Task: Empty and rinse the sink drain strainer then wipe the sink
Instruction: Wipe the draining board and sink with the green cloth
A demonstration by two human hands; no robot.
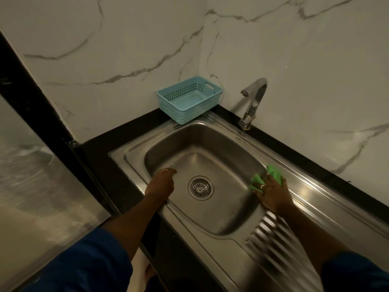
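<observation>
A steel sink (212, 209) is set in a black counter. The round drain strainer (200, 188) sits in the drain hole at the middle of the basin floor. My right hand (273, 193) presses a green cloth (273, 172) against the basin's right wall, just below the rim. My left hand (162, 182) rests on the basin's left rim with its fingers curled loosely and nothing in it.
A light blue plastic basket (189, 100) stands in the back corner on the sink's rim. A steel tap (253, 102) rises behind the basin at the right. A ribbed draining board (271, 243) lies to the right. White marble walls close in behind.
</observation>
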